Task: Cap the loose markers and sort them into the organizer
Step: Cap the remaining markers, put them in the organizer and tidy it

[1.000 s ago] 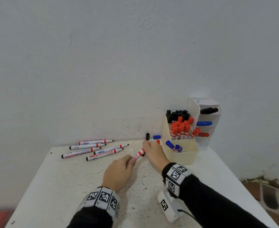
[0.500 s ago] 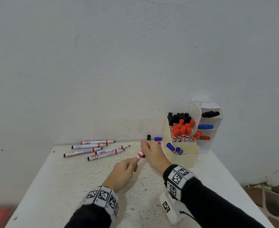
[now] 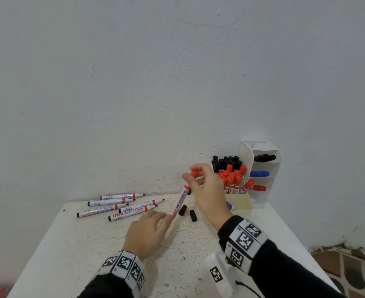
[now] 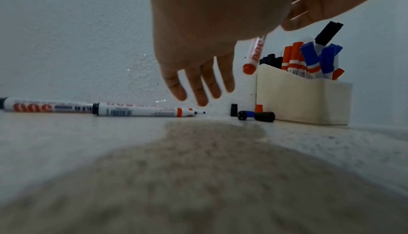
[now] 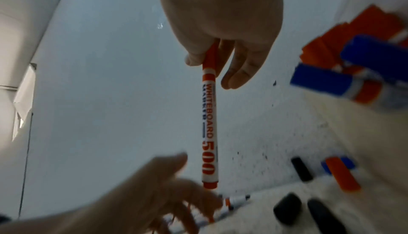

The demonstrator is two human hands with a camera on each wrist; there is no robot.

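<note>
A red-capped whiteboard marker (image 3: 180, 197) hangs tilted above the table, and my right hand (image 3: 193, 172) pinches its cap end (image 5: 209, 57). My left hand (image 3: 155, 222) hovers just below the marker's lower end with straight, spread fingers (image 4: 198, 87) that hold nothing. Several uncapped markers (image 3: 121, 206) lie at the table's back left. Two black caps (image 3: 182, 210) lie under the raised marker. The cream organizer (image 3: 238, 204) at the back right holds black, red and blue capped markers.
A white tiered rack (image 3: 265, 166) behind the organizer holds one black, one blue and one red marker. More loose caps (image 4: 259, 108), orange, blue and black, lie by the organizer's left side. The wall runs close behind the table (image 3: 91, 244).
My right hand has lifted the marker up by its cap end. My left hand has let go of the barrel and opened below it.
</note>
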